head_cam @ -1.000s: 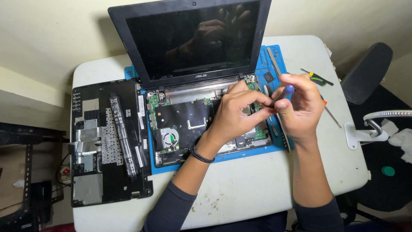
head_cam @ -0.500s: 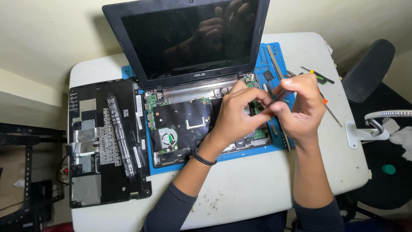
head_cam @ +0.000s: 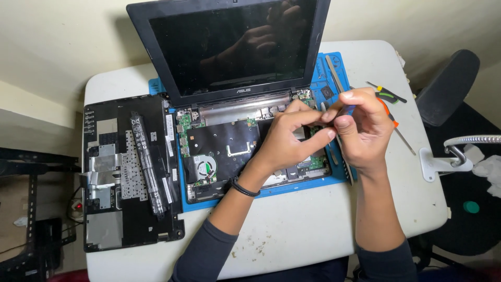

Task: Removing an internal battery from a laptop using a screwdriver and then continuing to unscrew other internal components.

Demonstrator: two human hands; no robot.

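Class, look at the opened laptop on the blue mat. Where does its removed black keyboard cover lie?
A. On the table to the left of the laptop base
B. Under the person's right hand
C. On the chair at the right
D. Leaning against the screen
A: the black keyboard cover lies flat, underside up, on the white table, just left of the open laptop base, away from both hands.

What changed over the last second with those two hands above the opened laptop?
Little changed. The blue-handled tool that stood up in the right hand a second ago is now nearly hidden, with only a bit of blue at the fingers. The left hand still meets it fingertip to fingertip over the opened black laptop. The detached black keyboard cover and white table stayed put.
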